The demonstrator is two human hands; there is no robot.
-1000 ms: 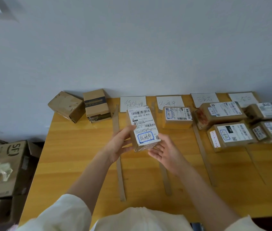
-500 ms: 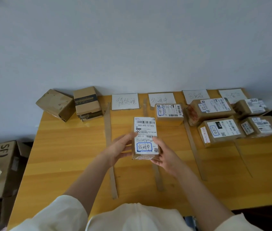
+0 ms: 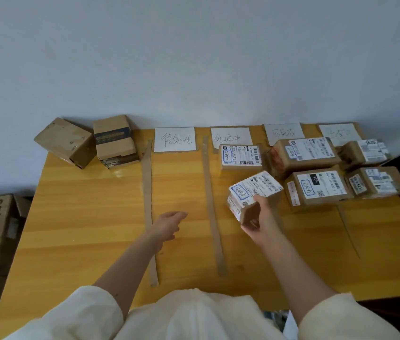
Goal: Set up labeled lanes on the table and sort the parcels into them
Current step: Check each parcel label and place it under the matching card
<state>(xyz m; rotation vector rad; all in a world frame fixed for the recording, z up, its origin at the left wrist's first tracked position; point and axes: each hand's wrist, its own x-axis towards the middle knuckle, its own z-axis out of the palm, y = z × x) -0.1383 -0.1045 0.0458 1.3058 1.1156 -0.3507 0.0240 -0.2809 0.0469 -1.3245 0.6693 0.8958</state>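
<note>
- A person's right hand [image 3: 259, 223] grips a small labelled parcel [image 3: 253, 193] by its near end, fingers curled round the cardboard, holding it tilted above the wooden table [image 3: 91, 217] in the second lane.
- The left hand [image 3: 168, 225] hangs over the first lane with fingers loosely extended, holding nothing.
- Cardboard strips [image 3: 148, 207] mark the lane edges; a second strip [image 3: 212, 204] runs just left of the held parcel.
- Handwritten paper labels head the lanes, the first label [image 3: 175, 139] at the far edge above bare tabletop.
- One sorted parcel [image 3: 240, 157] lies in the second lane just beyond the held one; four more parcels [image 3: 316, 188] crowd the right-hand lanes, close to the table's right edge.
- Two plain boxes [image 3: 114, 139] sit at the far left corner, one overhanging the edge.
</note>
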